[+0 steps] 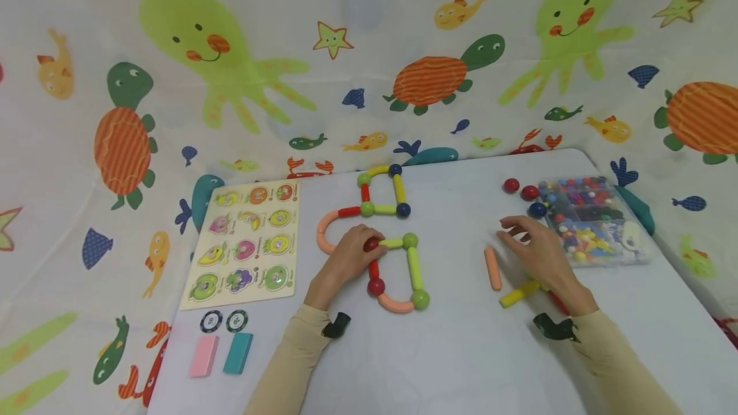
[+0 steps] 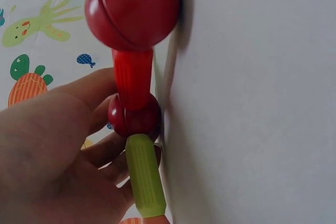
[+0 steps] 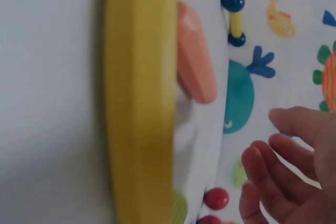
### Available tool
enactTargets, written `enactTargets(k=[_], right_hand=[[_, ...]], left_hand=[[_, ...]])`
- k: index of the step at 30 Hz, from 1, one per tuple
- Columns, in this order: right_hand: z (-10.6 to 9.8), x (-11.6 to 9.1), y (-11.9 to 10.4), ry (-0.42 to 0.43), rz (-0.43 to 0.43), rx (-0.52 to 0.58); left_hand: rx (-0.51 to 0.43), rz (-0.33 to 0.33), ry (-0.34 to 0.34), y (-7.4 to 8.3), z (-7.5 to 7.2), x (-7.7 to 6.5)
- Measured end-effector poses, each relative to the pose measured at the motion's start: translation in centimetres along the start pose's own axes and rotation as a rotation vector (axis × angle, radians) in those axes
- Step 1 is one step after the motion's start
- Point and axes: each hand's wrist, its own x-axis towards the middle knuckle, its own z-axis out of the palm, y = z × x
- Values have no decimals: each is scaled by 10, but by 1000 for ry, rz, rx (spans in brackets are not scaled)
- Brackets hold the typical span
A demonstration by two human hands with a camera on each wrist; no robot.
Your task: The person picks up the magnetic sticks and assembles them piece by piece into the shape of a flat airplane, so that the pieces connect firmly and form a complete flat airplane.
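My left hand (image 1: pixel 348 256) pinches a red ball (image 1: pixel 371 244) at the corner of a closed loop of rods and balls. A red rod (image 2: pixel 133 80) and a light green rod (image 2: pixel 145 174) join that ball in the left wrist view. The loop continues through a second red ball (image 1: pixel 376 287), a curved peach rod (image 1: pixel 396 303) and green balls. My right hand (image 1: pixel 536 250) hovers with loosely bent fingers and nothing between them. Near it lie a straight peach rod (image 1: pixel 492 268), a yellow rod (image 1: pixel 519 293) and a partly hidden red rod (image 1: pixel 558 303).
Behind the loop sits another rod-and-ball figure (image 1: pixel 385 209). A fruit puzzle board (image 1: pixel 248 195) lies left, with two chips (image 1: pixel 237 321), a pink block (image 1: pixel 204 356) and a teal block (image 1: pixel 238 353) below it. A clear bead box (image 1: pixel 611 261) stands right, beside red balls (image 1: pixel 511 186) and a blue ball (image 1: pixel 537 210).
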Motion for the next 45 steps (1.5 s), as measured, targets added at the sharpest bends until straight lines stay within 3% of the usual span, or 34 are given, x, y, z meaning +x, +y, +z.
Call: enactTargets(k=[7,14,30,38,45], right_hand=[[-4,-19,3,-122,63,3],[9,-27,-9,-251,85,-31],[27,-19,-26,-284,75,-125],[29,4,-31,-257,38,-69],[39,27,-34,-192,-49,-66]], left_hand=[[-4,-16,17,-4,-4,-4],[-12,-19,20,-7,-5,-5],[-25,-3,5,-2,1,-4],[-17,-12,1,-2,0,-4],[-18,0,-1,-2,0,-2]])
